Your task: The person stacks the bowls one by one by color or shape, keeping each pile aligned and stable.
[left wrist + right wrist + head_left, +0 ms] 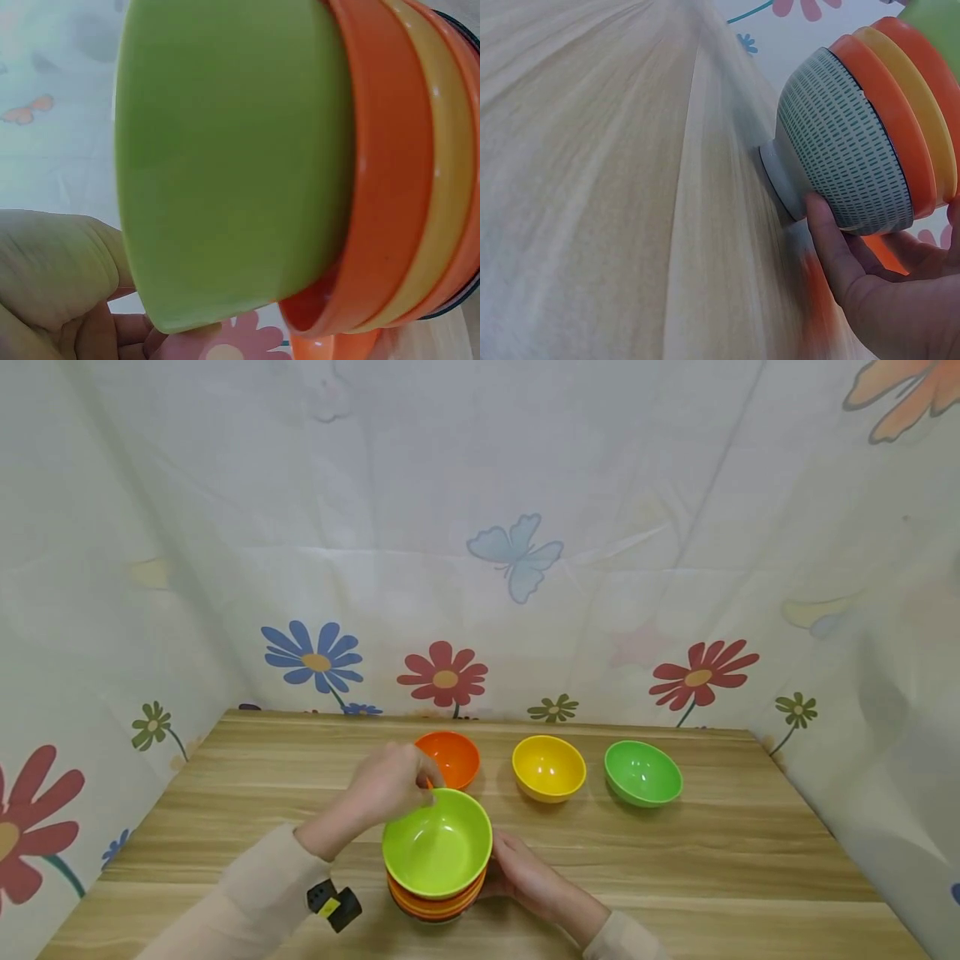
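Observation:
My left hand (393,781) pinches the far rim of a lime-green bowl (442,847). That bowl stands well above the top of a stack, its lower part still inside the upper orange bowl (394,165). Beneath come a yellow bowl (911,86), another orange bowl (889,112) and, at the bottom, a white bowl with green dashes (832,142). My right hand (528,877) holds the stack from the right side. In the right wrist view its thumb lies against the dashed bowl near the foot, with the other fingers partly hidden behind.
Behind the stack, a separate orange bowl (457,760), a yellow bowl (549,768) and a green bowl (643,772) stand in a row on the wooden table (720,868). A flower-printed cloth (600,635) hangs along the table's back and sides.

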`<state>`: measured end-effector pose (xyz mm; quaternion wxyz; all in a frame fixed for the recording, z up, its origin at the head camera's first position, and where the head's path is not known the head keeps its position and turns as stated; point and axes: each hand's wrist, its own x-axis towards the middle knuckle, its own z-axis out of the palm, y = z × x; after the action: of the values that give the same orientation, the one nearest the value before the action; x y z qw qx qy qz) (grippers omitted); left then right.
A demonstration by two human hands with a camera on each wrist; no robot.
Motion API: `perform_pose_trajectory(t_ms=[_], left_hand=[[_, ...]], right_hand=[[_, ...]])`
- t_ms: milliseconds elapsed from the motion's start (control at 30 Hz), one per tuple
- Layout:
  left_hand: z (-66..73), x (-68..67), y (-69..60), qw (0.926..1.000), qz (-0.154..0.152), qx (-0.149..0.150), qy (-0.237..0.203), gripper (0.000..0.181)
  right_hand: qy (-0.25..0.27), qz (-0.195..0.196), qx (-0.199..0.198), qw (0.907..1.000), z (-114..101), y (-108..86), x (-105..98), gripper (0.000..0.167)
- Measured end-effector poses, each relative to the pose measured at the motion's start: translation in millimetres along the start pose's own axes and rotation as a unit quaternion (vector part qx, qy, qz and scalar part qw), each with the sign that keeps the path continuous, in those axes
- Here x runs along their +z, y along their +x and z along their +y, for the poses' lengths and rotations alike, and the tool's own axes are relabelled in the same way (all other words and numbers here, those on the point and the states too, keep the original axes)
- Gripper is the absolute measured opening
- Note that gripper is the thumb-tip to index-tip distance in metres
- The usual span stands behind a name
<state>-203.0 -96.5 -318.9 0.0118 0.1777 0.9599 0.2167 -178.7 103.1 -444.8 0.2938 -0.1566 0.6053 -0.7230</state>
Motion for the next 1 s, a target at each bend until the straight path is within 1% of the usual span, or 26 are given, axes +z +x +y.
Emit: perform_pose_trajectory(t_ms=[167,500,1000], left_hand=[[-2.3,3.6,0.2,0.9999,-0.004,-0.01,-0.01,0.012],[-9.4,9.6,-0.4,0.9996,-0.009,-0.017,-0.022,0.013],[-15.1,17.1,2.5,0.9993,-0.003,-0.024,-0.027,0.012]], right_hand=[[-0.001,-0.003,-0.001,1.0,-0.5,-0.2,-1.1,0.064],[-0.003,-0.006,-0.002,1.0,-0.7,-0.5,-0.5,0.06],[-0.006,0.004,0.003,1.0,-0.9,0.7,0.4,0.061]])
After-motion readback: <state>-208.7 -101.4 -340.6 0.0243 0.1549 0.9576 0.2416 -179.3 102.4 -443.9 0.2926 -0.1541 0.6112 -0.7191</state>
